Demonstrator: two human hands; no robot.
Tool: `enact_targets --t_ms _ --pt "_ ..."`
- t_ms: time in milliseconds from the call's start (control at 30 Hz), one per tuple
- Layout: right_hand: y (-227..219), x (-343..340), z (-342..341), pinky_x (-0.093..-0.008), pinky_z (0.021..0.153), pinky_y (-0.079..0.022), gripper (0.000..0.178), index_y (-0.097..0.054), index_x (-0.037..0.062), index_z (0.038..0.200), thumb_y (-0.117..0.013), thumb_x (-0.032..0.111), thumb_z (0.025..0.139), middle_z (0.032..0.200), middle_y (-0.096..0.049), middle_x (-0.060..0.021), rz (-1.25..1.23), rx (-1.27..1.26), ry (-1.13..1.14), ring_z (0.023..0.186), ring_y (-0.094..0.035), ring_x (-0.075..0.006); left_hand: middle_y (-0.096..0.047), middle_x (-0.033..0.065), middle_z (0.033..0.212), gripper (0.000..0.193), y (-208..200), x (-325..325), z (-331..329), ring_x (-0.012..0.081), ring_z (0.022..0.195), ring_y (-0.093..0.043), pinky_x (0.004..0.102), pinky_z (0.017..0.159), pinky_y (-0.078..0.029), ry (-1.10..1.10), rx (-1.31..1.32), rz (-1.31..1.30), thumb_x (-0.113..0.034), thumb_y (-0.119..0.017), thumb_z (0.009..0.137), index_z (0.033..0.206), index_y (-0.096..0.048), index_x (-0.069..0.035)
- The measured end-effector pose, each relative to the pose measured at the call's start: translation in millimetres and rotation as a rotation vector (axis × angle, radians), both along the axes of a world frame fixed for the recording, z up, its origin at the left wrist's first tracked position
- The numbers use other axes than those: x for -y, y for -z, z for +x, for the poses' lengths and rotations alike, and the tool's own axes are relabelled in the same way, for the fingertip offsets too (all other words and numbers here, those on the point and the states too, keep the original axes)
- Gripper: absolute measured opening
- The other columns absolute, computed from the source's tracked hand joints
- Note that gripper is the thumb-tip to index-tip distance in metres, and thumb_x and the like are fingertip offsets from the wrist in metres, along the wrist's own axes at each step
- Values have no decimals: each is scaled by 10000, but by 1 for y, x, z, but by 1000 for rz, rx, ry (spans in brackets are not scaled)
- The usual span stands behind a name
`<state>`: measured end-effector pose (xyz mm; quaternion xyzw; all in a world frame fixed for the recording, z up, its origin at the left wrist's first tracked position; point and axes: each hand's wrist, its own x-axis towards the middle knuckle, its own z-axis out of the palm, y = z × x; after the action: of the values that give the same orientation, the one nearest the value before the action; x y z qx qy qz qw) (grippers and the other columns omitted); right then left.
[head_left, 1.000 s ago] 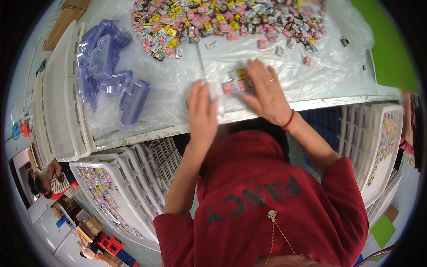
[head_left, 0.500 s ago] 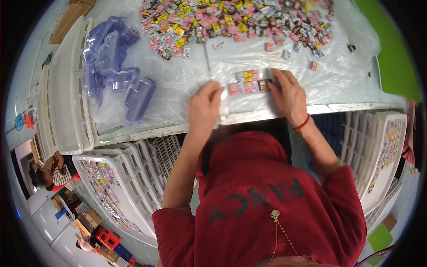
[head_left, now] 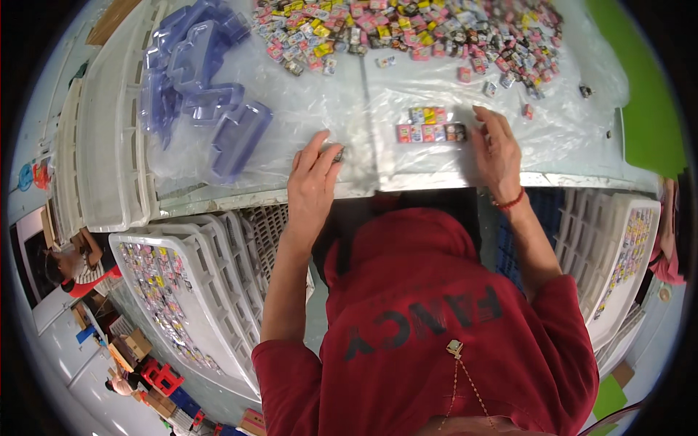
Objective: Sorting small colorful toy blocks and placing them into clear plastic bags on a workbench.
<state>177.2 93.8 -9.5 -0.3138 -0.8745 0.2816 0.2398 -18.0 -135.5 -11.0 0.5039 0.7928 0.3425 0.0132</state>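
Two short rows of small wrapped pieces (head_left: 427,133) lie side by side on the plastic-covered table (head_left: 407,168), pink, white, yellow and black. Off to the left of them is my left hand (head_left: 311,190), its thumb and fingers closed on a small dark wrapped piece (head_left: 339,154). Just beyond the black right end of the longer row rests my right hand (head_left: 499,158). Its fingers are stretched and apart, with nothing visible in them. Farther back spreads a big heap of the same wrapped pieces (head_left: 407,29), with several strays in front of it.
Blue-purple clear plastic trays (head_left: 241,142) are piled at the left of the table. White crates (head_left: 185,251) holding wrapped pieces stand below its edge on the left, and more white crates (head_left: 618,254) on the right. A green panel (head_left: 643,116) borders the right side.
My left hand has moved left, away from the rows, and a dark piece now shows in its fingers. My right hand has drawn slightly off the row's right end. The view has shifted.
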Motion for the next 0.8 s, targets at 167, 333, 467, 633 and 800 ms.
enact_targets --t_ms 167,333,467,633,800 --pt "-11 17 -25 -446 941 -420 432 -603 118 1169 -688 54 751 1200 -566 -100 381 -19 -356 1117 -515 -318 -637 91 1059 236 3 -6 -6 294 903 -580 375 770 -492 33 -53 31 -38 -697 759 989 -644 -28" --pt "4 29 -25 -599 1036 -292 510 -573 190 1228 -718 177 739 1378 -455 -61 366 191 -441 1310 -368 -342 -655 73 1005 257 -6 -36 8 275 897 -593 354 772 -492 47 -37 177 -57 -743 712 954 -657 -45" --pt "13 27 -23 -593 1037 -277 523 -573 183 1234 -726 211 735 1384 -450 -67 351 177 -451 1322 -356 -339 -665 68 983 229 14 -68 19 261 903 -601 348 797 -490 134 -28 163 -81 -757 695 905 -673 -43" --pt "12 26 -23 -580 1039 -279 521 -573 180 1234 -727 214 737 1388 -448 -69 315 169 -451 1326 -352 -336 -675 37 981 203 20 -71 16 240 917 -604 341 801 -494 151 -44 167 -102 -758 696 885 -695 -60" --pt "12 25 -22 -565 1028 -283 489 -550 196 1263 -694 245 798 1375 -447 -50 328 183 -455 1312 -349 -321 -675 26 981 186 21 -69 14 234 919 -606 347 803 -494 166 -81 182 -111 -756 701 876 -703 -73"
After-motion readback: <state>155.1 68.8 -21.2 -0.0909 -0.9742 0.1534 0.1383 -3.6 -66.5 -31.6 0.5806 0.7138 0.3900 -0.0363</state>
